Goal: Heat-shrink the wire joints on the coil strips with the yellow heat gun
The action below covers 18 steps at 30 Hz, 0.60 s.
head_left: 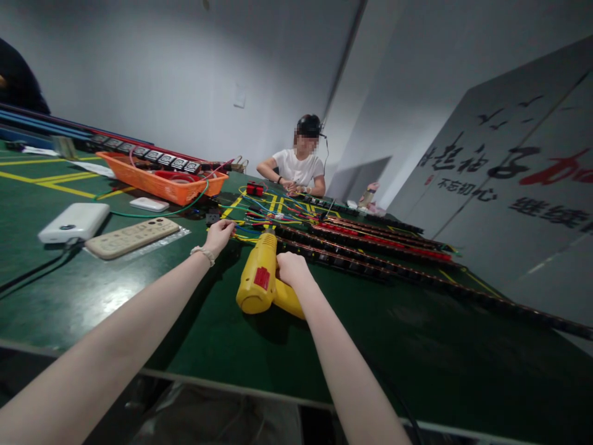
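Observation:
My right hand (293,269) is wrapped round the handle of a yellow heat gun (257,272) with a red patch on its rear. Its nozzle points away from me, over a bundle of coloured wires (248,236). To the left of the nozzle, my left hand (219,238) is closed in a pinch on wires from this bundle; the exact spot between the fingertips is too small to make out. Long dark strips (343,253) with copper-coloured edges run from the wires towards the right.
An orange basket (185,191) stands at the back left on the green table (208,346). Nearer are a white power bank (76,222) with a black cable and a beige remote control (132,238). A person (299,164) sits across the table, both hands low over it.

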Motion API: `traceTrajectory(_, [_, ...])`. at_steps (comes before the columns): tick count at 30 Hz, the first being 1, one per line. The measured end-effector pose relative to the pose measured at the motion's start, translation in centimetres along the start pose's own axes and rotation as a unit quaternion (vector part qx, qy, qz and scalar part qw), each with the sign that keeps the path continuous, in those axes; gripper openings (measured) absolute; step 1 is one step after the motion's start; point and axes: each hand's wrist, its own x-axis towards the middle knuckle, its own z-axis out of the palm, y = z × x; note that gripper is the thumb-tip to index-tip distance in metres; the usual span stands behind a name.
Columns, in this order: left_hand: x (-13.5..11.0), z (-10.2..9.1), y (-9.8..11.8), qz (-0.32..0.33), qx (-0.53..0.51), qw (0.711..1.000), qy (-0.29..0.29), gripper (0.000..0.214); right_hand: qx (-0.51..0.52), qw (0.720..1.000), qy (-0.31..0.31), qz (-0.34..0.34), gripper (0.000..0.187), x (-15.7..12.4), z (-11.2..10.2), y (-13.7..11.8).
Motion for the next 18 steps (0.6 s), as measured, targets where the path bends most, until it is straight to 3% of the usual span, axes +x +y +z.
traceTrajectory(8, [0.5, -0.2, -0.9, 0.024, 0.017, 1.0, 0.004, 0.031, 0.006, 0.999, 0.011, -0.035, 0.023, 2.1, 0.3, -2.4])
traceTrajectory(14, [0.3, -0.1, -0.4, 0.017, 0.037, 0.999, 0.001, 0.027, 0.001, 0.998, 0.026, -0.058, 0.025, 3.1, 0.3, -3.5])
traceTrajectory(18, [0.2, -0.3, -0.1, 0.035, 0.106, 0.994, -0.003, 0.026, 0.001, 0.997, 0.036, -0.074, 0.026, 3.6, 0.2, -4.4])
